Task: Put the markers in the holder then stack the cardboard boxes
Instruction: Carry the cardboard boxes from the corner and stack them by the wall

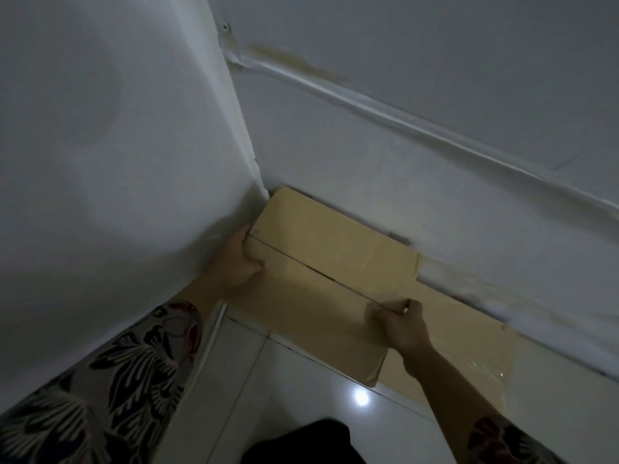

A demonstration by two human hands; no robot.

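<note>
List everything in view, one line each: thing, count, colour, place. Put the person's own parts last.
upper cardboard box: one, tan, in the wall corner, lying on the lower box
lower cardboard box: one, tan, on the floor along the right wall, glossy tape at its right end
walls: two, white, meeting in a corner
conduit: one, white, running along the right wall
floor: white tiles, a light reflected in them
dark shape: one, black, bottom edge; cannot tell what it is
sleeves: two, flower-patterned, bottom corners
left hand: grips the upper box's left end
right hand: grips its right end
</note>
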